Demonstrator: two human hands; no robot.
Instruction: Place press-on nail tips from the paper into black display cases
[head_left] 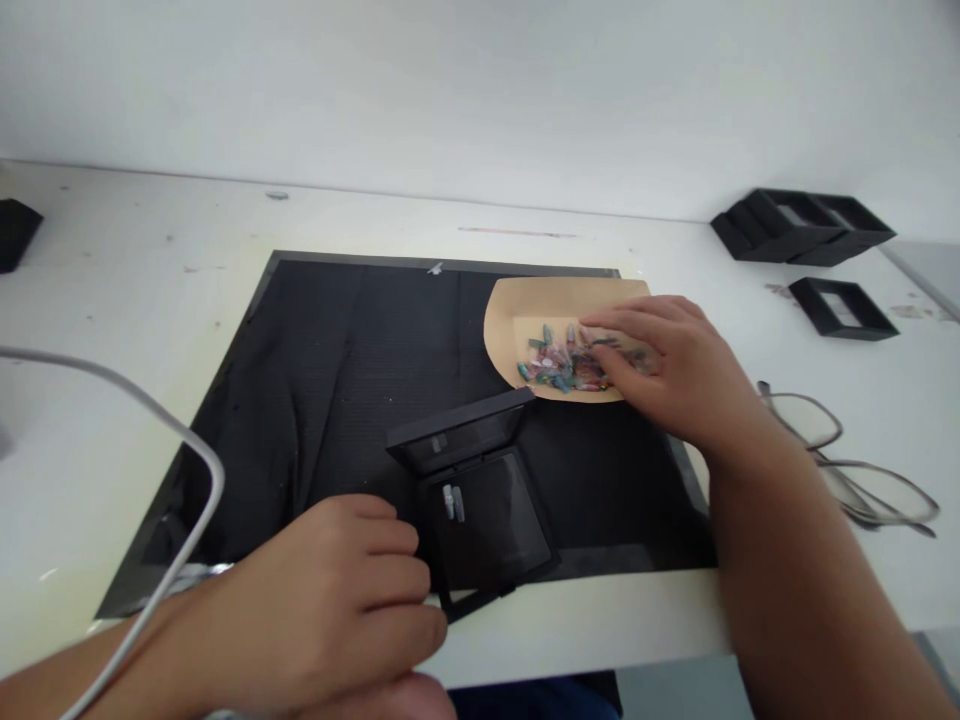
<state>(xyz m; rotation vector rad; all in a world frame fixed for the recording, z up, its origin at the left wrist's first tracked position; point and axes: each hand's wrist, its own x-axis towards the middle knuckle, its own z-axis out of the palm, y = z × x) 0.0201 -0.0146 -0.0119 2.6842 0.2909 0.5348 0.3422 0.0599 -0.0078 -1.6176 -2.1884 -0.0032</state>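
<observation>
The right hand point(667, 370) covers the right part of the pile point(555, 365). Its pieces are too small to identify, as are the two in the box point(487, 510). The left hand point(337, 600) hides the box's near corner; whether it grips there cannot be told. The right arm point(795, 570) hides part of the glasses point(862, 480) and a mat point(337, 350) corner. The left edge cuts the cable point(215, 475).

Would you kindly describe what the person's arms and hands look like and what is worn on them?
The left hand and right hand are bare: no gloves, rings or watch show. Both forearms are bare, with no sleeve in view. A thin white cable crosses in front of the left forearm.
</observation>
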